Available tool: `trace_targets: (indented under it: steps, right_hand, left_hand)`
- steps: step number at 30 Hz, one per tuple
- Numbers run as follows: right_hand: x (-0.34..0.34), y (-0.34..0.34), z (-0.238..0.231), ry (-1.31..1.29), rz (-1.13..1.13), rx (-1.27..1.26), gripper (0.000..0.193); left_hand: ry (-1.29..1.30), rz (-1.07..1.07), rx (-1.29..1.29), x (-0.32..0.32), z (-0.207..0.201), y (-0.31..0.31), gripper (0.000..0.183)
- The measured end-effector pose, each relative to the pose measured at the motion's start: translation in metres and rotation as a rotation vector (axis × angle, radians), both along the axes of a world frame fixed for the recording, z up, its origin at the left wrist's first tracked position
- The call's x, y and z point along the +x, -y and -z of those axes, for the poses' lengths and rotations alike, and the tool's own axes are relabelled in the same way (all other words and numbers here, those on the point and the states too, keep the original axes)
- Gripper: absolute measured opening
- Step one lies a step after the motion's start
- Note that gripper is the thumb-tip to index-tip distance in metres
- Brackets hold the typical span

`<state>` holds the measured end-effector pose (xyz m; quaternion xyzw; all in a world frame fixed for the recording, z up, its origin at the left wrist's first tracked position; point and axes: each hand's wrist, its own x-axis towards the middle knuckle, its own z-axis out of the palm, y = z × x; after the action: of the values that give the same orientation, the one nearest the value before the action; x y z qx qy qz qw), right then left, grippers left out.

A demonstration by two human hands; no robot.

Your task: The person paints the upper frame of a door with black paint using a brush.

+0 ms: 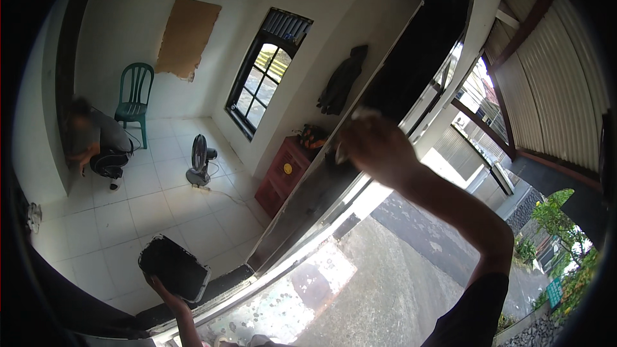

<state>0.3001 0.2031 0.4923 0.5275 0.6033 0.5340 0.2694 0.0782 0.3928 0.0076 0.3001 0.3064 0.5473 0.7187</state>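
My left hand point(168, 295) grips a shallow black tray point(172, 265) with a pale, worn rim from below, low in the doorway. At the dark door frame point(402, 77), my raised right hand point(376, 148) is closed and slightly blurred. A whitish wad point(366, 113) shows above its knuckles, and more of it peeks out below the fingers. The wad looks like cloth or sponge; its exact kind is hidden by the hand. It appears pressed to the frame's dark face.
A person point(112, 138) crouches by the left wall, near a green plastic chair point(133, 99). A black fan point(200, 160) stands on the tiled floor point(154, 212). Beside the frame is a red cabinet point(279, 177), below a hanging dark jacket point(344, 80). Concrete ground point(379, 283) lies outside.
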Motion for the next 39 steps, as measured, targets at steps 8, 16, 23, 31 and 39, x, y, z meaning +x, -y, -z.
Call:
trace_targets:
  steps: [8, 16, 23, 31, 39]
  right_hand:
    - [0.001, -0.006, -0.012, -0.838, 0.062, 0.096, 0.01]
    - [-0.004, 0.006, -0.134, 0.218, -0.167, 0.34, 0.01]
    - [0.001, -0.004, 0.074, -0.374, -0.164, -0.099, 0.017]
    - [0.019, -0.014, -0.047, -0.647, -0.019, 0.237, 0.014]
    - [0.02, -0.017, -0.077, 0.124, -0.051, 0.341, 0.013]
  left_hand:
    - [0.045, -0.017, -0.014, -0.001, -0.004, 0.001, 0.068]
    - [0.061, -0.026, -0.03, 0.001, 0.004, 0.003, 0.067]
    - [0.03, -0.037, -0.005, -0.009, 0.007, 0.002, 0.065]
    - [-0.182, -0.039, 0.224, -0.016, 0.029, 0.001, 0.052]
    - [0.02, -0.076, 0.03, -0.008, -0.003, 0.003, 0.06]
